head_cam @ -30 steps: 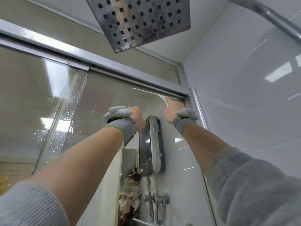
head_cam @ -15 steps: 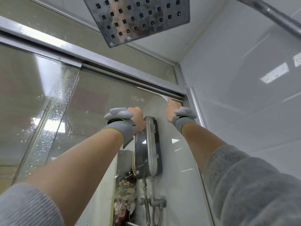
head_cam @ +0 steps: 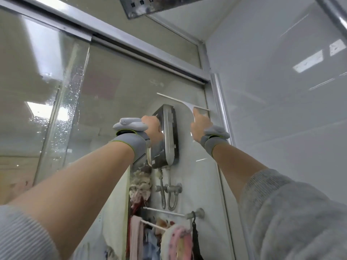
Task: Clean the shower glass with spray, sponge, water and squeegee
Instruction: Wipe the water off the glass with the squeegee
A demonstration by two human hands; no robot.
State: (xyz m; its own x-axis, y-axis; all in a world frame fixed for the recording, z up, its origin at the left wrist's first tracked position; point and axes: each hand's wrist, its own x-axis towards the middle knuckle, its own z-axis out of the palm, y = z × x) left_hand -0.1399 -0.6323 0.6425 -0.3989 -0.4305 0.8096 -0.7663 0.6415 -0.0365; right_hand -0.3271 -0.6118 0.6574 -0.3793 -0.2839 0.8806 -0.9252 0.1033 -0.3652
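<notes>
My right hand (head_cam: 201, 126) grips the handle of a white squeegee (head_cam: 185, 102), whose blade lies flat against the shower glass (head_cam: 131, 94) a little below the top rail, near the right frame. My left hand (head_cam: 153, 128) is raised against the glass to the left of it; its fingers are hidden behind the wrist, so I cannot tell how they lie. Water drops cling to the overlapping pane edge (head_cam: 73, 87) at left. No spray bottle or sponge is in view.
A metal top rail (head_cam: 135, 51) runs above the glass and a square shower head (head_cam: 150, 4) hangs overhead. Through the glass I see a water heater (head_cam: 168, 136), a mixer tap (head_cam: 169, 190) and towel bars with hanging cloths (head_cam: 174, 239). A tiled wall (head_cam: 281, 91) stands at right.
The squeegee has come down from right under the top rail to a hand's length below it. Both hands sank with it, and the view tilted downward.
</notes>
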